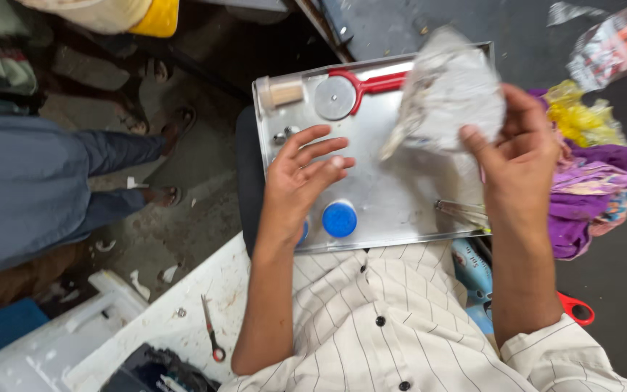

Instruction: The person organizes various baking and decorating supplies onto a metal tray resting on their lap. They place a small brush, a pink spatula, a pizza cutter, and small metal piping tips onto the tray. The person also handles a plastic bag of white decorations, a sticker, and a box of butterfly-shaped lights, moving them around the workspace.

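Observation:
My right hand (pixel 518 149) holds up a crumpled clear plastic bag (pixel 450 94) over a shiny metal tray (pixel 393 196). The bag is blurred. My left hand (pixel 302 174) hovers open over the tray's left part, fingers spread, holding nothing. On the tray lie a red-handled round cutter wheel (pixel 337 97), a clear box of toothpicks (pixel 280 93), a small metal piece (pixel 284 134), a blue cap (pixel 339 219) and metal tweezers (pixel 462 213).
A pile of purple and yellow fabric and bags (pixel 589 167) lies right of the tray. Red-handled scissors (pixel 575 308) and a blue packet (pixel 473 272) sit by my right forearm. Small scissors (pixel 212 334) rest on a white board. A seated person's legs (pixel 103 174) are at left.

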